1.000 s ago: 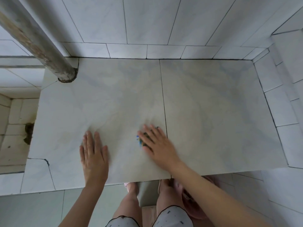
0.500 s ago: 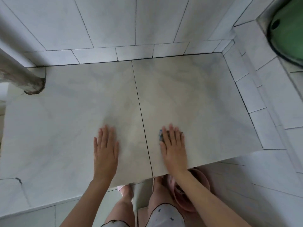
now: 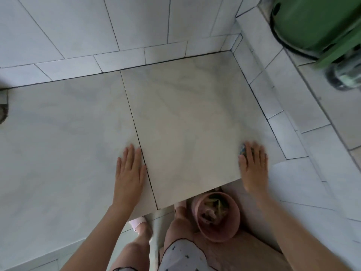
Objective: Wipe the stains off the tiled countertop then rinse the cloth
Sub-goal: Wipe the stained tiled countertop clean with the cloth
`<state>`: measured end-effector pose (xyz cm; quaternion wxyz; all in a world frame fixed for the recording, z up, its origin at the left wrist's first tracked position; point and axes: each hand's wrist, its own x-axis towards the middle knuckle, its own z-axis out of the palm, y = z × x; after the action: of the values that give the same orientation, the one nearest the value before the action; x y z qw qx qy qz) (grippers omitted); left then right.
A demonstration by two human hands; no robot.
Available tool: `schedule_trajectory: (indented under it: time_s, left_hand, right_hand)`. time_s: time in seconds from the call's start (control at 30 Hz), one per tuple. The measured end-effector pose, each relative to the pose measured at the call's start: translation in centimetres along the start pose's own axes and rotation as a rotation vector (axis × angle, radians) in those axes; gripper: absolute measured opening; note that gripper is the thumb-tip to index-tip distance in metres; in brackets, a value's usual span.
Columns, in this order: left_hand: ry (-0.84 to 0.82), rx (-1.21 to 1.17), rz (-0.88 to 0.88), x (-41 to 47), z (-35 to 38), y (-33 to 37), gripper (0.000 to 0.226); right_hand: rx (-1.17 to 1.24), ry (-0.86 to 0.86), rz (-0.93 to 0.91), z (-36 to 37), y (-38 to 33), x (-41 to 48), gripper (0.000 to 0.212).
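The tiled countertop [image 3: 187, 118] is pale marble-look tile with a dark grout line down its middle. My right hand [image 3: 253, 167] lies flat with straight fingers near the counter's front right corner, pressing a small blue cloth [image 3: 242, 148] against the tile. Only a bit of the cloth shows past my fingertips. My left hand [image 3: 130, 171] rests flat, fingers straight, on the counter just left of the grout line and holds nothing.
A green plastic container [image 3: 316, 22] stands on the raised tiled ledge at the top right, a blurred round object [image 3: 343, 78] beside it. A pink bucket [image 3: 217, 216] with scraps sits on the floor below the counter edge, by my legs. Tiled wall rises behind.
My right hand has slid the cloth to the right across the tile, from near the grout line to the front right corner. The view has swung right; my left hand stays flat.
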<state>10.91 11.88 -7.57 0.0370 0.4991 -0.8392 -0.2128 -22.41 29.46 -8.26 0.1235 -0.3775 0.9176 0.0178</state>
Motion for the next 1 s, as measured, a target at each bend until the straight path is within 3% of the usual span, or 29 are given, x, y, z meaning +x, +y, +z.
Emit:
schedule_trajectory:
  time_s: [0.13,0.27,0.5,0.63,0.7,0.87,1.0]
  left_hand:
    - [-0.011,0.02,0.002,0.1,0.5,-0.1,0.061]
    - [-0.018,0.029,0.005,0.2,0.5,-0.1,0.062]
    - [-0.011,0.064,-0.014,2.6,0.3,0.1,0.064]
    - [0.03,0.046,0.006,4.9,-0.1,1.0,0.062]
    - [0.049,0.023,-0.002,6.2,-0.3,1.5,0.056]
    - [0.045,0.03,-0.079,8.6,-0.6,1.2,0.055]
    - [0.053,0.068,-0.082,8.9,-0.4,0.5,0.06]
  right_hand:
    - [-0.051,-0.026,0.172,0.1,5.6,2.3,0.072]
    - [0.079,0.113,0.226,-0.9,1.8,1.8,0.068]
    - [0.055,0.096,-0.417,0.5,-11.7,-1.0,0.053]
    - [0.015,0.027,-0.644,0.5,-12.1,0.4,0.051]
    - [0.007,0.056,-0.588,0.0,-9.3,3.8,0.051]
    - [-0.039,0.112,-0.177,-2.7,-0.6,13.1,0.066]
    - [0.033,0.165,0.063,-3.0,-4.3,14.6,0.057]
